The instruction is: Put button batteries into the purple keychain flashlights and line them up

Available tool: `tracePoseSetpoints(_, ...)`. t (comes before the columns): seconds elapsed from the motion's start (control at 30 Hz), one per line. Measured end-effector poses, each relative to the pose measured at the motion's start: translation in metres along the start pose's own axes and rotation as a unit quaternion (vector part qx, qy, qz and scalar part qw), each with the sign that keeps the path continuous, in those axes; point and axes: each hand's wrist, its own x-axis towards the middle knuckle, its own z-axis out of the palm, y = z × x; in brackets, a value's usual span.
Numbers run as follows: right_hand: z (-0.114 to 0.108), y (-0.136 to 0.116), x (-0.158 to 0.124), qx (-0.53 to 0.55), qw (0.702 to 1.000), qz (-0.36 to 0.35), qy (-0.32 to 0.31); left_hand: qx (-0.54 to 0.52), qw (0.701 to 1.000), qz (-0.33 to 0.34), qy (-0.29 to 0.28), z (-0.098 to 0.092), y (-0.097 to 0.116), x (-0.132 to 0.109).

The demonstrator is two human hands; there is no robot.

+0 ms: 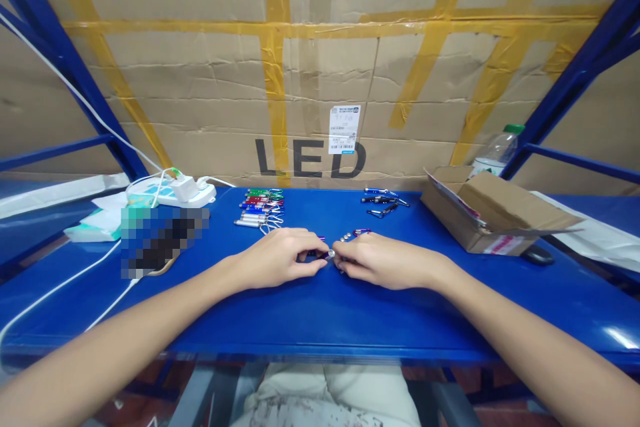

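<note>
My left hand [290, 255] is closed in a pinch around a small dark penlight [325, 254], its silvery end pointing right. At that end, the fingertips of my right hand [385, 260] are pressed together; whatever they grip is hidden. Several small silver button-like discs [345, 237] lie just behind my right fingers, beside a purple carabiner clip [361, 232]. Beyond my left hand is a row of mini penlights with carabiners [260, 207] in green, red, blue and silver. More penlights, blue and black [383, 200], lie loosely at the back right.
An open cardboard box [475, 213] stands at right, near a dark computer mouse [537, 254] and a bottle [500, 147]. On the left are a white power strip [197, 195], cables and a pixelated phone [167, 243]. A large taped carton [225, 93] walls off the blue table's [350, 327] back.
</note>
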Motion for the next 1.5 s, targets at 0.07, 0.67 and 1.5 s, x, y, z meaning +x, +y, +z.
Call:
tracePoseSetpoints(0.07,-0.001,-0.001,0.000,-0.004,1.000,0.005,-0.001,0.000,1.000,0.002,0.001,0.000,0.000,0.000)
tracePoseSetpoints(0.67,-0.009,0.000,-0.004,0.036,0.999,0.014,-0.016,-0.001,1.000,0.007,0.006,0.000,0.001,0.001)
tracePoseSetpoints(1.5,-0.010,-0.006,-0.001,0.061,0.998,0.024,-0.022,0.004,1.000,0.005,0.000,0.001,0.000,0.001)
